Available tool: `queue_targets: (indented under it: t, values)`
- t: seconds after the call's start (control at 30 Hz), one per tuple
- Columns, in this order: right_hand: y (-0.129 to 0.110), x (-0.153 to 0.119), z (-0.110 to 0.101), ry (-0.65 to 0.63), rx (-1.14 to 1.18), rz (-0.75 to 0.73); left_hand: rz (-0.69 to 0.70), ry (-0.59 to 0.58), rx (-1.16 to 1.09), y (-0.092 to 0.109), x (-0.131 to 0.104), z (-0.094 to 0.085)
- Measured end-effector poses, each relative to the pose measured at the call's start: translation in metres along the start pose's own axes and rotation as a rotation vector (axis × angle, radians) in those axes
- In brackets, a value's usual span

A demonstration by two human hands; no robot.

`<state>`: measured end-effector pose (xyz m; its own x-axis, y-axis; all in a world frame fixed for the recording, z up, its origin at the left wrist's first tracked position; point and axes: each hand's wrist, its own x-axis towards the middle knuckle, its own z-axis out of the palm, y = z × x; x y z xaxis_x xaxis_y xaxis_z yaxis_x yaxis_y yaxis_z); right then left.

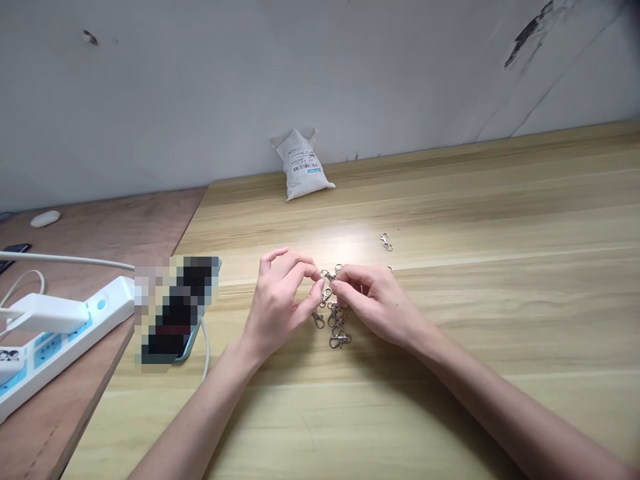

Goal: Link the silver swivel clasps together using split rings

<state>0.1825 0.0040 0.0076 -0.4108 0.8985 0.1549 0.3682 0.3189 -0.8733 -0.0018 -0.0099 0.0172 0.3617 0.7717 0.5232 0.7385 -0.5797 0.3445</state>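
Between the fingertips of both hands is a small metal swivel clasp point(327, 275). My left hand point(283, 293) pinches its left end, thumb and forefinger closed together. Thumb and forefinger of my right hand point(375, 300) are closed on the right end, partly covering it. Just below the fingertips, several more silver swivel clasps point(340, 341) with rings lie in a loose pile on the wooden table point(450, 413). Some of the pile is hidden behind my right hand. A single clasp point(386, 241) lies apart, farther back and to the right.
At the table's back stands a white plastic pouch point(305, 167) with a printed label, against the grey wall. On the left lie a phone point(187, 300), blurred out, and its cable point(205, 347). A white power strip point(65, 340) rests on the brown table point(135, 227) beside.
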Motion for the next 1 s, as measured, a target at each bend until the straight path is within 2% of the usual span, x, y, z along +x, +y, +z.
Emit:
queue_targets:
  t: [0.2,0.43,0.77,1.0]
  values:
    - [0.003,0.001,-0.002,-0.045,0.212,-0.017,-0.006,-0.008,0.003,-0.001,-0.001,0.002]
    - [0.006,0.001,0.001,-0.074,0.207,-0.049,-0.019,-0.026,-0.028,-0.002,0.000,0.001]
    - [0.012,-0.003,0.003,0.057,-0.326,-0.257,-0.035,-0.085,-0.031,-0.007,-0.001,0.003]
    - [0.011,-0.003,0.003,0.063,-0.504,-0.322,0.010,-0.070,0.020,-0.003,-0.001,0.003]
